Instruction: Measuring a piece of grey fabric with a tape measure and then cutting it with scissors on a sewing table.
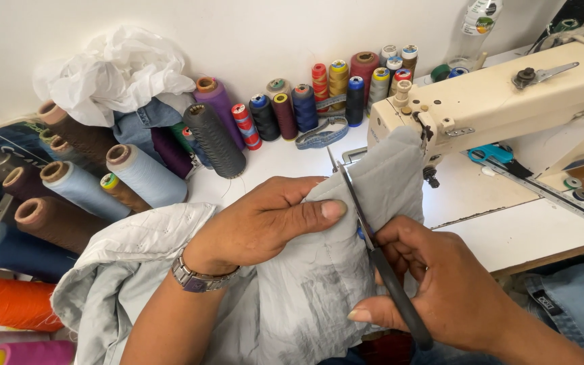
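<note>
The left hand (265, 226) pinches grey fabric (346, 270), thumb pressed flat. The right hand (441, 284), fingers curled around scissors (373, 247), apparently cuts beside the sewing machine (501, 101).

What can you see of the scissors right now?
The scissors have slim dark metal blades, slightly parted, tips pointing up and away toward the sewing machine. They lie diagonally against the edge of the grey cloth. The right hand grips the dark handles, which are mostly hidden; the left hand pinches the cloth beside the blades.
</note>
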